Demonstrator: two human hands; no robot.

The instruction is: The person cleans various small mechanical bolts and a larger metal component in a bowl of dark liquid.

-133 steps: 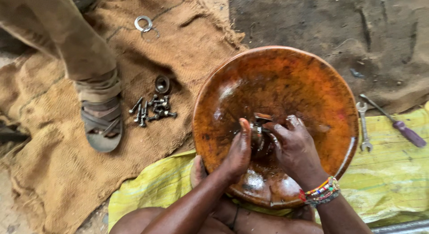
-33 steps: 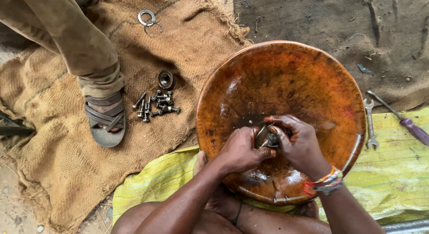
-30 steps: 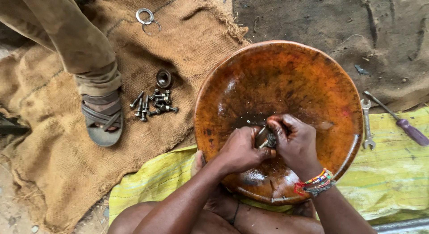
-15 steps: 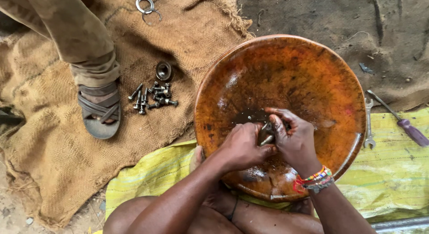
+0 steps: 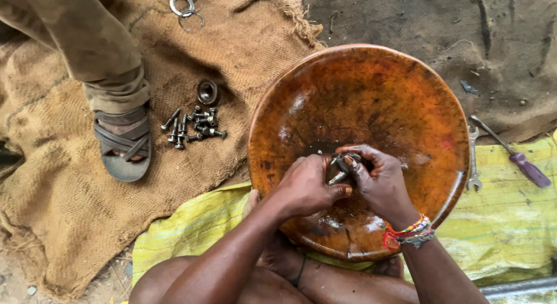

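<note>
**Both hands on a small metal part, down in the orange bowl**

Ground level here: bare dirt floor, a burlap sack spread over it on the left, a yellow woven sheet nearer the person. Sitting on that sheet, a big round orange-brown bowl, glossy and wet at its near side.

Deep in the bowl's middle, 2 hands meet. The left hand has its grip curled tight, the right hand closes in from the other side, fingers clamped, and between them sits a small metal part, greasy and grey, held just above the bowl's floor. A beaded bracelet rings the right wrist.

Off to the left on the burlap, a cluster of bolts lies beside a dark round cap, with 2 metal rings further up. Another person's sandalled foot stands just beside the bolts.

On the right, a spanner lies close to the bowl's rim, a purple-handled screwdriver next to it.
</note>
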